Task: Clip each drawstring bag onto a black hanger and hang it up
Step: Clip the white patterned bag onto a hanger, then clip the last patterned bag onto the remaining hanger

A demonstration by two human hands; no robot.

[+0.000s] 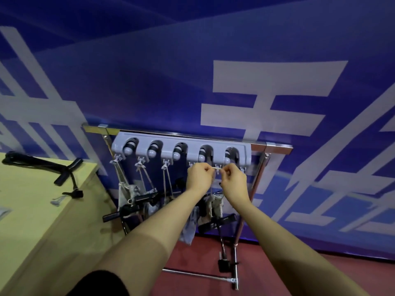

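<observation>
A: Pinching w/ both hands. Left hand (199,175) and right hand (233,178) raised to the grey hook rail (181,149), fingers curled, each nipping one end of a pale drawstring (217,168) stretched between them, just under a small hook.

B: Bag itself?

A: Drawstring bag (216,205) hangs below the hands, between the forearms, w/ a black hanger (218,223) clipped at its lower end.

B: Others?

A: Three more bags (126,194) on hooks to the left, strings taut, black hangers among them; exact clip pts blurred. Rail sits on a chrome rack (236,261). One spare black hanger (46,165) lies on the wooden table (42,221), far left.
</observation>
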